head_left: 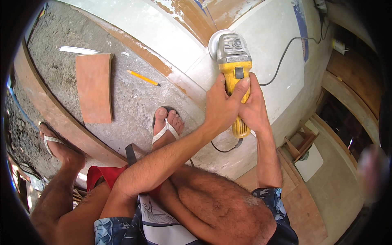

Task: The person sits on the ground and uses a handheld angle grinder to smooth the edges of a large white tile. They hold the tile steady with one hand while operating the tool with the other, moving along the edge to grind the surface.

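Note:
A yellow and grey angle grinder (pixel 237 67) is held with its head pointing away from me. My left hand (pixel 222 102) wraps its body from the left, the thumb lying across the top just below the dark switch. From the right, my right hand (pixel 256 104) is closed round the same body, its fingers partly hidden underneath. The pale round disc (pixel 213 43) shows at the left and far side of the head, over a white panel (pixel 269 49). I cannot tell whether the disc touches the panel or is spinning.
A black cord (pixel 281 61) runs toward the upper right. On the rough concrete at left lie a yellow pencil (pixel 143 77), a brown wood piece (pixel 94 87) and a white strip (pixel 79 50). A long curved board (pixel 61 104) lies beside my sandalled feet. Wooden framing (pixel 302 143) stands at right.

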The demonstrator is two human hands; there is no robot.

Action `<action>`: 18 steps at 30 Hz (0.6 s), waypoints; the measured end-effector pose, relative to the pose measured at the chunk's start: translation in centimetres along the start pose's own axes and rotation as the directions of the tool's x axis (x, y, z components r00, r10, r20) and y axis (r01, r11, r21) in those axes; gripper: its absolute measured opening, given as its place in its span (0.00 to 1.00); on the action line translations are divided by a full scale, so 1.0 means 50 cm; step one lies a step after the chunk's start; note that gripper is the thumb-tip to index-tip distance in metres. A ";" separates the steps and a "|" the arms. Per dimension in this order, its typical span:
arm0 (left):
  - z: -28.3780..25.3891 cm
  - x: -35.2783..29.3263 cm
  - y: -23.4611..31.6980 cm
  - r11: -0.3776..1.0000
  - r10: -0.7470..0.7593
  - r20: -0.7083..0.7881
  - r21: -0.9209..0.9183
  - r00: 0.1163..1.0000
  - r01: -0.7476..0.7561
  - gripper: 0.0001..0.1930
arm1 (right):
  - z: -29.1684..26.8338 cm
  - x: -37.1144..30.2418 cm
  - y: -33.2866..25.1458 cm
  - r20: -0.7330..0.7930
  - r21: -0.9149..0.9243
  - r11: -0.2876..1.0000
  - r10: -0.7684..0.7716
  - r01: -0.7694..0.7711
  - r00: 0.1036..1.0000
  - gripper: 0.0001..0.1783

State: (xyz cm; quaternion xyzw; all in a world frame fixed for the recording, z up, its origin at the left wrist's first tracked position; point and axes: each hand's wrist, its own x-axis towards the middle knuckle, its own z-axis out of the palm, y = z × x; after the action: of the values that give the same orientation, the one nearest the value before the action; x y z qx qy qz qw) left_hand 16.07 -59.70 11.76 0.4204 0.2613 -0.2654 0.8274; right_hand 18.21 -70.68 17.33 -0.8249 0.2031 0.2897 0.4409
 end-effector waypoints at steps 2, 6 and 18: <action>-0.001 0.000 -0.005 1.000 0.002 -0.004 -0.016 1.000 -0.002 0.26 | 0.002 0.000 -0.006 0.002 -0.021 1.000 0.003 -0.003 1.000 0.31; -0.003 0.003 -0.013 1.000 -0.009 -0.005 -0.007 1.000 0.009 0.26 | 0.001 0.002 -0.003 0.001 -0.068 0.998 -0.016 0.016 1.000 0.30; -0.003 0.003 -0.008 1.000 -0.009 -0.003 -0.005 1.000 0.009 0.28 | -0.001 0.002 -0.001 0.003 -0.060 0.998 -0.006 0.006 1.000 0.30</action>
State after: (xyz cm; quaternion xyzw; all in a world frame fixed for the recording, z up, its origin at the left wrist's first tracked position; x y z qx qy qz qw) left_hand 15.90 -59.81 11.37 0.4174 0.2650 -0.2678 0.8269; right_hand 18.36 -70.69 17.32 -0.8379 0.1914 0.2953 0.4173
